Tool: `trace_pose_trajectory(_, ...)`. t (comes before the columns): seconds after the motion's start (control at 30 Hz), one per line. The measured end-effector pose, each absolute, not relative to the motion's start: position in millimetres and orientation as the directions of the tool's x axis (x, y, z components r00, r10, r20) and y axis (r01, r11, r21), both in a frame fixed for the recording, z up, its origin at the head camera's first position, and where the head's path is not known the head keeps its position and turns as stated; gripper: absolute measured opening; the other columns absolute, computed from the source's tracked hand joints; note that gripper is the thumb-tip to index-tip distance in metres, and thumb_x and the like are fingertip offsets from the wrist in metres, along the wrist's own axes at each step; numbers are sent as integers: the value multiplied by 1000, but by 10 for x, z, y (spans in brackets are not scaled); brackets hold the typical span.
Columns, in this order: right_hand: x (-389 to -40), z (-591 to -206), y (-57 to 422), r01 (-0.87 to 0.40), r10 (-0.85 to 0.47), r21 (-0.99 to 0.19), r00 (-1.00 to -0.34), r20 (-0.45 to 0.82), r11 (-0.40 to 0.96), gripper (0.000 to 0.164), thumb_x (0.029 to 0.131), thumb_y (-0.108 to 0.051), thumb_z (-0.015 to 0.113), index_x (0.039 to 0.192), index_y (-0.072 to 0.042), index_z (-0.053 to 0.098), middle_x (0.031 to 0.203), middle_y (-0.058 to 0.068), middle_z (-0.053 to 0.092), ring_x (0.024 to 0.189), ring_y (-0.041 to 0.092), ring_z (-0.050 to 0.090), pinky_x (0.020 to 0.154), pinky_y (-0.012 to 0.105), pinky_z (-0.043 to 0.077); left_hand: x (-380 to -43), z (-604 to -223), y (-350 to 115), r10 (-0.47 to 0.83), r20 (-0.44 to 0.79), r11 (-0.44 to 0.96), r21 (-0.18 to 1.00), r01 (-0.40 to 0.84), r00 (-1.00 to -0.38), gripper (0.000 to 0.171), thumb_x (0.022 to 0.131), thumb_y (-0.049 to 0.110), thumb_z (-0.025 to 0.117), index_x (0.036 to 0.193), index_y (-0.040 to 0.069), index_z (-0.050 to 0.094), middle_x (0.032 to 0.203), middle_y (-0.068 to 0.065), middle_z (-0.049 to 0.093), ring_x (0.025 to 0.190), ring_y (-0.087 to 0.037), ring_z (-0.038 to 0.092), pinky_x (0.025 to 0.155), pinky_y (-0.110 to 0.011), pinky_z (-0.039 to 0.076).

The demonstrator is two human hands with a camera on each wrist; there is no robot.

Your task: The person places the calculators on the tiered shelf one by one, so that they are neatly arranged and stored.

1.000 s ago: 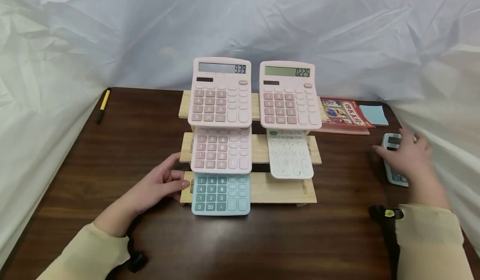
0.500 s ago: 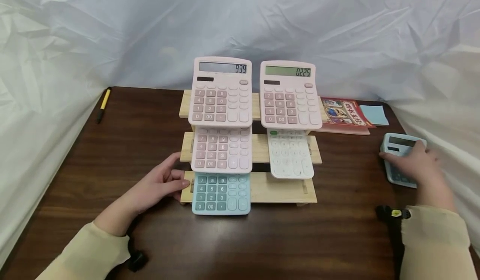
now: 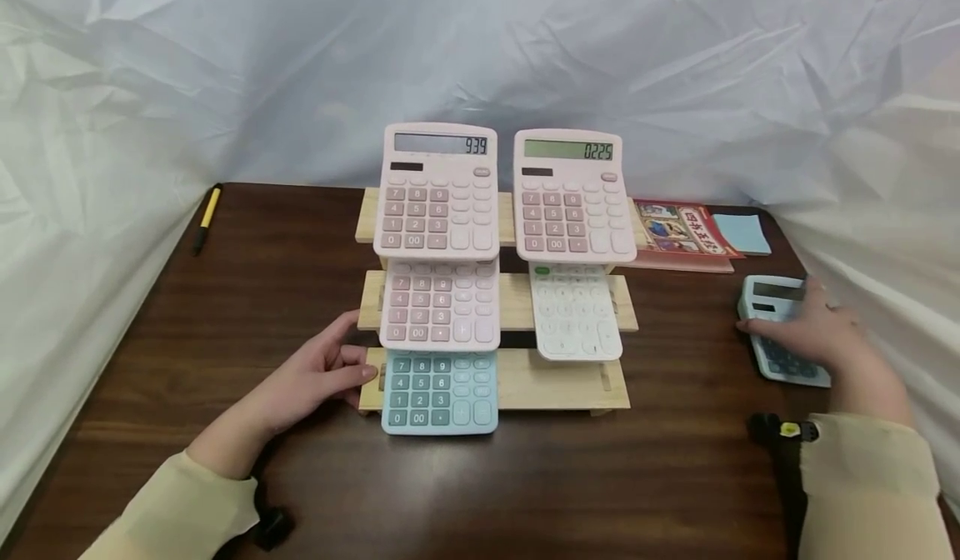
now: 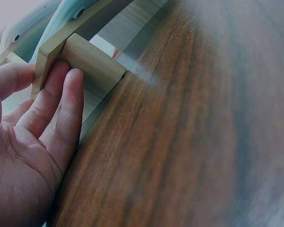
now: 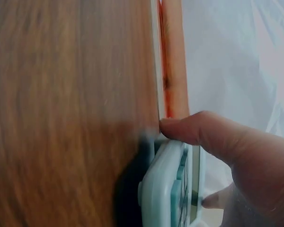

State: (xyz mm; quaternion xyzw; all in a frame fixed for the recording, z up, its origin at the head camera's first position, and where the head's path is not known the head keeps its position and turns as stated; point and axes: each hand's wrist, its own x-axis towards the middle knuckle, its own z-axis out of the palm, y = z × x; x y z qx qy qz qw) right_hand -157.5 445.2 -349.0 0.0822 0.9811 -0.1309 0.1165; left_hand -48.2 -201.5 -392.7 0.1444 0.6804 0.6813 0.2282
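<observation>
My left hand [image 3: 318,374] pinches the left end of the lowest tier of a wooden stepped rack [image 3: 558,385]. In the left wrist view, the thumb lies on one side of the slat [image 4: 46,59] and fingers on the other. At the far right, my right hand [image 3: 825,331] grips a light blue calculator [image 3: 765,306] across its width, covering part of its keys. Its thumb [image 5: 189,128] sits on the calculator's edge in the right wrist view. On the rack stand two pink calculators [image 3: 438,210] on top, a pink [image 3: 442,318] and a white one [image 3: 573,318] mid-tier, and a blue one [image 3: 438,402] below.
Behind the rack's right side lie a red illustrated booklet [image 3: 686,228] and a light blue paper pad [image 3: 741,233]. A yellow and black pen [image 3: 206,220] lies at the back left. White plastic sheeting [image 3: 480,52] borders the dark wooden table [image 3: 525,485].
The right hand and its blue calculator first shifted right, then back left and slightly nearer. The left hand keeps its place at the rack. The head view has tilted a little.
</observation>
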Motion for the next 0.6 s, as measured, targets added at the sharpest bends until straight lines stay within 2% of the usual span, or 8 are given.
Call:
trace_pose_trajectory(0.1, -1562, -3436, 4365, 133, 73, -259, -970, -231, 957, 130, 79, -69, 63, 146, 2, -23, 135, 54, 10, 113, 73, 16, 81, 75, 31, -481, -3923, -2011, 502, -110, 32, 994, -109, -858, 67, 96, 8, 60, 149, 22, 21, 107, -24, 66, 76, -41, 67, 66, -52, 56)
trace_pose_trajectory(0.37, -1448, -3154, 3851, -55, -69, -227, -996, -54, 972, 129, 74, -58, 77, 152, -3, -10, 123, 54, 22, 104, 63, 26, 73, 67, 35, -476, -3908, -2027, 497, -124, 40, 992, -119, -859, 67, 96, 10, 61, 149, 23, 21, 108, -24, 66, 77, -43, 66, 66, -53, 55)
trace_pose_trajectory(0.6, -1200, -2951, 3432, -246, -275, -177, -948, -162, 953, 134, 69, -63, 78, 153, -8, -10, 129, 40, 28, 108, 51, 32, 76, 60, 41, -464, -3925, -2021, 501, -131, 36, 991, -131, -855, 67, 97, 10, 60, 149, 24, 21, 108, -24, 65, 78, -42, 66, 68, -53, 56)
